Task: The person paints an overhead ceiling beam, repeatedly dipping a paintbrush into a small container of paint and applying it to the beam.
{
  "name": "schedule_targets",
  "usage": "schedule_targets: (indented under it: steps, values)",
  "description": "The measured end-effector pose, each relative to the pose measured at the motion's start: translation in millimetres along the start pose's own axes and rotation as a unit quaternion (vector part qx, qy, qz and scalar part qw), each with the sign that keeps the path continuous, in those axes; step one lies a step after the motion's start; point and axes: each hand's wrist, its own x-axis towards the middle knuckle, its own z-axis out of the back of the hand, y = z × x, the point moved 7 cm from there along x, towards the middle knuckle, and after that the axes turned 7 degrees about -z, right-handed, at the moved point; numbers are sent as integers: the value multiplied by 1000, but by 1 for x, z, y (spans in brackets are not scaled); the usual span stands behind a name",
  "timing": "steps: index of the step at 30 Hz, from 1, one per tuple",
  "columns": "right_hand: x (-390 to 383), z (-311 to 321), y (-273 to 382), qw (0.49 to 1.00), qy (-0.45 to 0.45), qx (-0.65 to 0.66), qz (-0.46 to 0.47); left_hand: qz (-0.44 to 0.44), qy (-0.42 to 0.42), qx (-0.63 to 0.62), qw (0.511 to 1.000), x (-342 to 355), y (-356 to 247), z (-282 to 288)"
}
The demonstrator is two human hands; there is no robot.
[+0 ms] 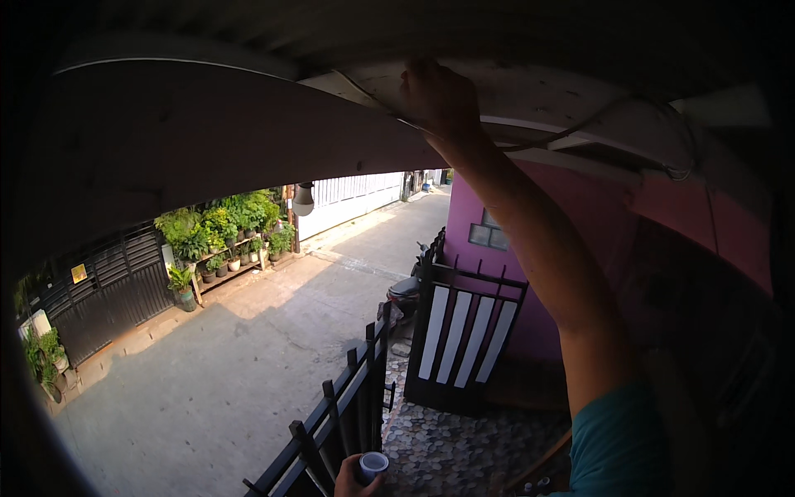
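Observation:
My right hand (pixel 443 93) is raised high to the shaded underside of the roof, its fingers curled closed against a pale beam (pixel 546 93). Whatever those fingers hold, if anything, is hidden in the dark. A thin cable (pixel 571 131) runs along the beam, passing close to that hand and wrist. Low at the bottom edge, my left hand (pixel 352 479) is wrapped round a small white cup-like cylinder (pixel 374 462) with a round rim. It is beside the top of a black metal gate (pixel 331 406).
Below stands another black gate panel with white slats (pixel 466 335), against a pink wall (pixel 563 199). A parked motorbike (pixel 403 290) is behind it. A light bulb (pixel 303 199) hangs under the roof edge. Across the concrete lane (pixel 224 373) are potted plants (pixel 232 228) and a dark gate (pixel 116 290).

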Motion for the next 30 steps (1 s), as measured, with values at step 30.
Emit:
schedule_targets:
  steps: [30]
  values:
    - [-15,65,-122,977,-39,132,-162,-14,72,-51,996,-9,23,-39]
